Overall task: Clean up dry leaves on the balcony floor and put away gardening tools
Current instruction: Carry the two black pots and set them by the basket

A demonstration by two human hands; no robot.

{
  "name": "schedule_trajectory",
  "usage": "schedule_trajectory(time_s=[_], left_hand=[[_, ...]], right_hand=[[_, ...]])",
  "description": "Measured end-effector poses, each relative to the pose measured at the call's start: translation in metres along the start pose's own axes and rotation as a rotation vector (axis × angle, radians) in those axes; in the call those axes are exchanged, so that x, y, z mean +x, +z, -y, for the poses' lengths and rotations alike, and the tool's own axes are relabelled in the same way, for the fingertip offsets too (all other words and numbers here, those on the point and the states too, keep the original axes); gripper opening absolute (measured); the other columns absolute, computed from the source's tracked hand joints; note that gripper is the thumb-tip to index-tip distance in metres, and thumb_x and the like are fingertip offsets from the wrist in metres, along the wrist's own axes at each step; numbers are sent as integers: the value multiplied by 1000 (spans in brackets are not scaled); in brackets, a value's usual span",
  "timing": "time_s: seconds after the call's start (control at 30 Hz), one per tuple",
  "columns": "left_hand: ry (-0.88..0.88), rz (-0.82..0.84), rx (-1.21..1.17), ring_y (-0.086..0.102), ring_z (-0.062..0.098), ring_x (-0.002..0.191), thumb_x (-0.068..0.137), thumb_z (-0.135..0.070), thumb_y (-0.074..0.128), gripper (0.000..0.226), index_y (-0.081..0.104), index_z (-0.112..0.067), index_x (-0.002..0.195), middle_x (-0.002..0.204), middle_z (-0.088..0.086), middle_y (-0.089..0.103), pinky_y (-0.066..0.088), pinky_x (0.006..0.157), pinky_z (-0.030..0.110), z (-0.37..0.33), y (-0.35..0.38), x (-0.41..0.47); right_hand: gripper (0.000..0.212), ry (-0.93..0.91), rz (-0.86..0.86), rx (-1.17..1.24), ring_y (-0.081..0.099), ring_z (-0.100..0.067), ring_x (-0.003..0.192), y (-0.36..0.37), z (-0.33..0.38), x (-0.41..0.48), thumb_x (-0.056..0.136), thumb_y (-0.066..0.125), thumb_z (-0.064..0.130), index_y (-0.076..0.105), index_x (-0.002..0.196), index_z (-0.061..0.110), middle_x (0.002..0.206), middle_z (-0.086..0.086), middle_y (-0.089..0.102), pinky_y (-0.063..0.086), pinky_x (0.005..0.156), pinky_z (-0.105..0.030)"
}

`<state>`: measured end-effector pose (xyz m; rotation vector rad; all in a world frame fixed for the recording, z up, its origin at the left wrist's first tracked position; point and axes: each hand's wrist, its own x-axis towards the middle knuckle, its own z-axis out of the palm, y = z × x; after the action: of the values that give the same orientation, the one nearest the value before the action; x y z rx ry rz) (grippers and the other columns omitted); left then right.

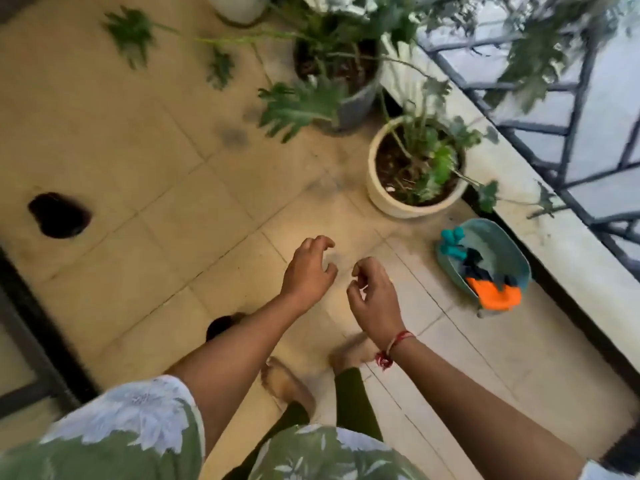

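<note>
1. Hands: left hand (308, 268) & right hand (374, 296) are both out in front over the floor (173, 202). Fingers loosely curled, nothing in either, touching nothing.
2. Tools (452, 242): teal handles + an orange bit sit in a teal tub (495, 244) on the floor, just beside the ledge (519, 188). Tub is off to the right of the right hand, apart from it.
3. Tools look gathered, so that part seems mostly done. Tub prob. not at its storage spot yet, and can't tell where that is.
4. Dry leaves: none I can make out on the tiles near the hands, but the pic is blurry.
5. Green leaves (130, 32) top left look like live fronds, not litter. Not sure.
6. Dark patch (59, 214) at left + grey smudges btwn the grey pot (356, 102) and white pot (381, 199): dirt or damp, can't tell.
7. Judgement: leaf pickup looks near done. Left to do: check round the pots, then carry the tub off.
</note>
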<state>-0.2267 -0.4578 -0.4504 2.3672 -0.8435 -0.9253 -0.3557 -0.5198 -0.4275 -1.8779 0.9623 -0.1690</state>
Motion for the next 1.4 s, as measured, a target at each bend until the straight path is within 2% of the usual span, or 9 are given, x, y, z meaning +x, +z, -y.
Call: schedule_trajectory(time_s=[0.13, 0.3, 0.43, 0.57, 0.7, 0.9, 1.1, 1.23, 1.4], left_hand=[[-95, -156, -133, 53, 21, 107, 84, -15, 60, 36, 53, -18, 119, 119, 3, 53, 46, 89, 36, 54, -68, -37], [-269, -372, -246, 52, 21, 109, 84, -14, 60, 37, 55, -18, 120, 120, 3, 53, 47, 89, 35, 125, -138, -91], [-413, -519, -340, 52, 20, 111, 85, -14, 60, 34, 56, -20, 118, 120, 2, 54, 46, 88, 33, 173, -172, -129], [-521, -625, -413, 50, 18, 113, 86, -14, 60, 35, 55, -20, 120, 121, 1, 53, 46, 90, 32, 204, -196, -149], [-637, -671, -464, 51, 20, 113, 86, -14, 59, 35, 55, -19, 120, 121, 3, 54, 45, 88, 28, 222, -216, -145], [-762, -721, -511, 48, 23, 117, 87, -14, 59, 36, 55, -18, 122, 124, 6, 53, 44, 90, 31, 230, -242, -108], [-907, -825, -600, 43, 24, 122, 88, -11, 58, 36, 55, -19, 123, 125, 7, 51, 41, 93, 32, 249, -274, -72], [-932, -886, -628, 41, 26, 123, 87, -10, 58, 38, 54, -17, 124, 126, 9, 50, 37, 92, 28, 263, -301, -54], [-1018, -945, -700, 42, 26, 122, 87, -13, 61, 42, 50, -18, 127, 128, 9, 47, 39, 89, 30, 293, -342, -40]], right_hand=[[23, -54, 152, -35, 44, -7, 70, 64, 65, -13, 82, 52, 1, 48, 93, 20, 78, 7, 47, 39, 62, -23], [26, -155, 316, -80, 49, -8, 74, 125, 135, -25, 87, 54, 4, 48, 99, 26, 84, 9, 50, 45, 64, -22], [26, -239, 350, -96, 48, -14, 69, 163, 178, -14, 84, 55, -1, 50, 97, 21, 76, 1, 50, 46, 62, -36], [27, -272, 464, -99, 48, -22, 67, 195, 211, 6, 83, 54, -4, 51, 94, 20, 76, -13, 51, 45, 61, -41], [29, -351, 541, -191, 50, -22, 68, 221, 231, 39, 79, 55, -6, 51, 92, 20, 73, -9, 51, 45, 62, -39], [32, -474, 705, -323, 50, -8, 69, 242, 272, 101, 78, 55, -5, 51, 93, 23, 71, 5, 49, 40, 68, -26], [28, -582, 794, -409, 51, -7, 73, 262, 313, 168, 81, 55, -1, 54, 96, 23, 74, 8, 49, 42, 69, -23], [32, -598, 798, -407, 52, -4, 78, 287, 333, 193, 81, 56, -1, 55, 100, 25, 81, 7, 53, 41, 73, -21], [35, -612, 827, -435, 53, -11, 90, 343, 367, 202, 82, 59, 3, 55, 113, 19, 100, 4, 52, 45, 79, -23]])
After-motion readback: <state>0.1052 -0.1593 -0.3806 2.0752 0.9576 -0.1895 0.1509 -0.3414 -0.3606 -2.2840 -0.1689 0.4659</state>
